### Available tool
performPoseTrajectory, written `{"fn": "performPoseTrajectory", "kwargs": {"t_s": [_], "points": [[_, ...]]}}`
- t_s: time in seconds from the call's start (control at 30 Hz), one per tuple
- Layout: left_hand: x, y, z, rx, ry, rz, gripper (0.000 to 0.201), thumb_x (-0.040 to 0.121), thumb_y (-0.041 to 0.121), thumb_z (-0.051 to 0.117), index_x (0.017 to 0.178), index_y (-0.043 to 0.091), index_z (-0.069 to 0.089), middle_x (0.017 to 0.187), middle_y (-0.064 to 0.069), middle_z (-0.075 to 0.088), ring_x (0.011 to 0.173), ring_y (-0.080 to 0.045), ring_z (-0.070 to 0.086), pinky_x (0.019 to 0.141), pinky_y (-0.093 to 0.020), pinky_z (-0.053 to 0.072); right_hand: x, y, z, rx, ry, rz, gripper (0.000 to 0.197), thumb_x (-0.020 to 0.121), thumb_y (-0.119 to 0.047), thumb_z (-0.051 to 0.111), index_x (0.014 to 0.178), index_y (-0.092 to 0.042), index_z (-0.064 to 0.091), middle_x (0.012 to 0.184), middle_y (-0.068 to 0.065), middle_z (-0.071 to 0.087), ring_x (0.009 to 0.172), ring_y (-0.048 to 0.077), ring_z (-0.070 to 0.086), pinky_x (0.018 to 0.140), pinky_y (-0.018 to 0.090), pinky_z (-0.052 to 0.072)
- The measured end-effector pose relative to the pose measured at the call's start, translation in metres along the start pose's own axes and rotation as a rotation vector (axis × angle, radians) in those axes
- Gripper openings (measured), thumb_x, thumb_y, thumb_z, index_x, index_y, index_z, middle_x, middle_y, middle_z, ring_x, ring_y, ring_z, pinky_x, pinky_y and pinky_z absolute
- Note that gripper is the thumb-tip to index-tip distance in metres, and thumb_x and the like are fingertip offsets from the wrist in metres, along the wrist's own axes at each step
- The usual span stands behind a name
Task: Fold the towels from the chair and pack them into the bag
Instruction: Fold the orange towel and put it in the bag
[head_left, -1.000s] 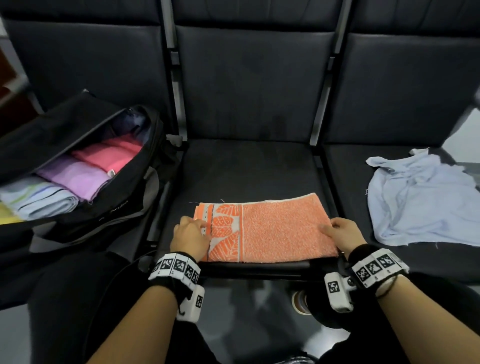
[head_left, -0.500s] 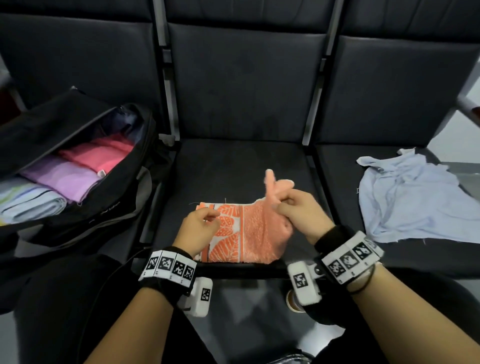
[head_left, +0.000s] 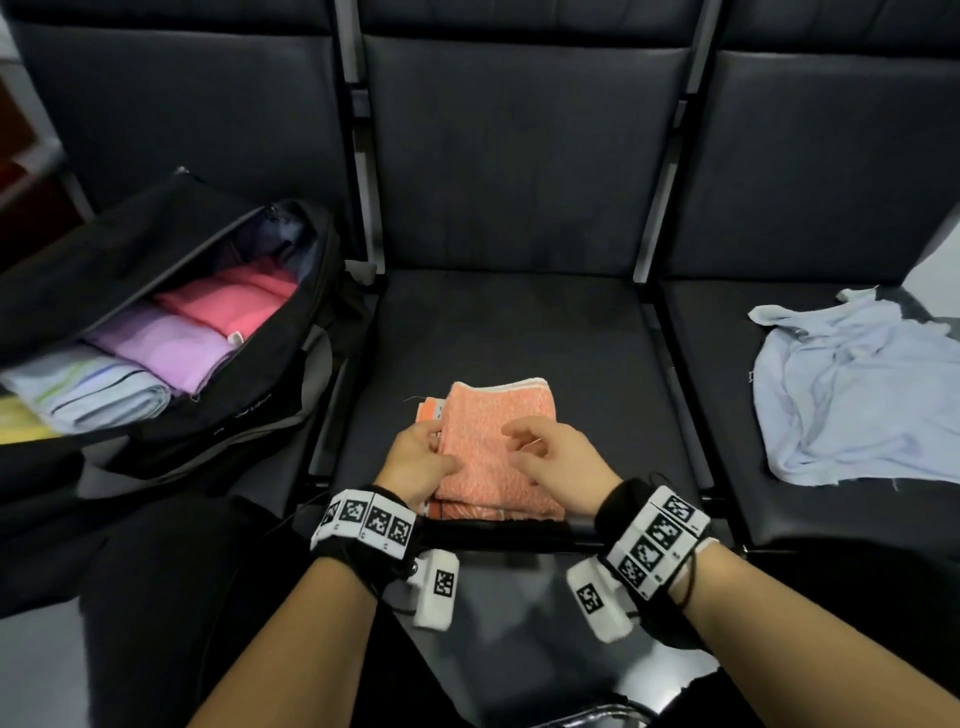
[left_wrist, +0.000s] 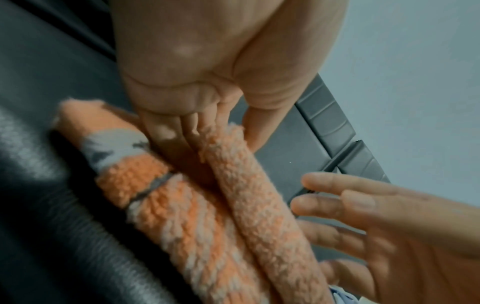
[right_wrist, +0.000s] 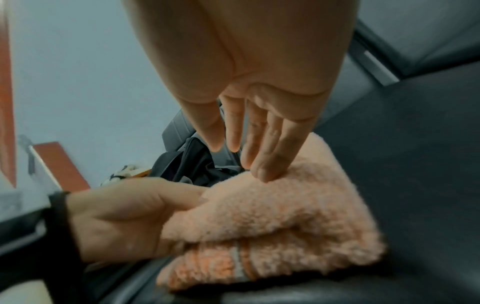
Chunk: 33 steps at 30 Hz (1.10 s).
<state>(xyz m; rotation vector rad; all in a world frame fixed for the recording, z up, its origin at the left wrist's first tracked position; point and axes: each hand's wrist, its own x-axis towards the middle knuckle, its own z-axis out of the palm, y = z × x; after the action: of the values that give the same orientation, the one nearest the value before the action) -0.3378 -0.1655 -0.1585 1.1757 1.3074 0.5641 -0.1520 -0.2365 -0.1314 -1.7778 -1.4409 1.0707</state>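
An orange patterned towel (head_left: 493, 431) lies folded into a small block at the front of the middle chair seat (head_left: 519, 322). My left hand (head_left: 423, 457) pinches its left edge: in the left wrist view the fingers (left_wrist: 182, 127) slip under the top layer of the towel (left_wrist: 182, 216) and the thumb lies over it. My right hand (head_left: 550, 457) hovers over the towel's right half with straight, spread fingers. In the right wrist view one right fingertip (right_wrist: 262, 172) touches the top of the towel (right_wrist: 272, 216).
An open black bag (head_left: 249, 410) sits on the left seat, holding folded pink (head_left: 234, 306), purple (head_left: 161, 348) and pale striped (head_left: 88, 389) towels. A crumpled light blue towel (head_left: 857, 395) lies on the right seat. Seat backs rise behind.
The right hand carried the towel's right end over to the left and let go, halving the long strip. The left hand stayed at the left edge.
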Motion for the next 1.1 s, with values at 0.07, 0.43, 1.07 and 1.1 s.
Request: {"fn": "performPoseTrajectory", "kwargs": {"t_s": [0.07, 0.43, 1.07, 1.1], "points": [[-0.002, 0.004, -0.002, -0.01, 0.02, 0.047, 0.051, 0.081, -0.02, 0.061, 0.121, 0.012, 0.062, 0.089, -0.001, 0.066, 0.072, -0.009, 0.068, 0.057, -0.02, 0.051, -0.005, 0.006, -0.004, -0.058, 0.01, -0.059, 0.03, 0.089, -0.013, 0.066, 0.115, -0.026, 0.067, 0.104, -0.008, 0.068, 0.09, 0.002, 0.062, 0.086, 0.018, 0.048], [0.008, -0.018, -0.025, 0.208, 0.219, -0.06, 0.051, 0.08, -0.011, 0.057, 0.128, 0.005, 0.058, 0.103, -0.011, 0.063, 0.091, -0.022, 0.06, 0.077, -0.03, 0.047, -0.012, 0.03, 0.017, -0.606, -0.185, -0.315, 0.042, 0.09, -0.025, 0.062, 0.131, -0.029, 0.061, 0.135, -0.007, 0.053, 0.125, 0.018, 0.044, 0.106, 0.04, 0.039], [0.013, -0.024, -0.036, 0.443, 0.346, -0.119, 0.039, 0.075, 0.013, 0.065, 0.113, 0.024, 0.059, 0.101, 0.0, 0.066, 0.09, -0.022, 0.064, 0.079, -0.033, 0.051, -0.013, 0.05, 0.05, -0.875, -0.173, -0.451, 0.076, 0.081, -0.016, 0.069, 0.149, -0.028, 0.039, 0.162, 0.008, 0.024, 0.15, 0.032, 0.018, 0.121, 0.045, 0.019], [0.011, -0.022, -0.035, 0.501, 0.336, -0.097, 0.04, 0.075, 0.013, 0.064, 0.113, 0.025, 0.058, 0.102, 0.0, 0.066, 0.091, -0.021, 0.064, 0.079, -0.033, 0.051, -0.013, 0.05, 0.05, -0.861, -0.169, -0.449, 0.071, 0.083, -0.015, 0.067, 0.148, -0.028, 0.041, 0.162, 0.008, 0.026, 0.15, 0.031, 0.02, 0.12, 0.045, 0.021]]}}
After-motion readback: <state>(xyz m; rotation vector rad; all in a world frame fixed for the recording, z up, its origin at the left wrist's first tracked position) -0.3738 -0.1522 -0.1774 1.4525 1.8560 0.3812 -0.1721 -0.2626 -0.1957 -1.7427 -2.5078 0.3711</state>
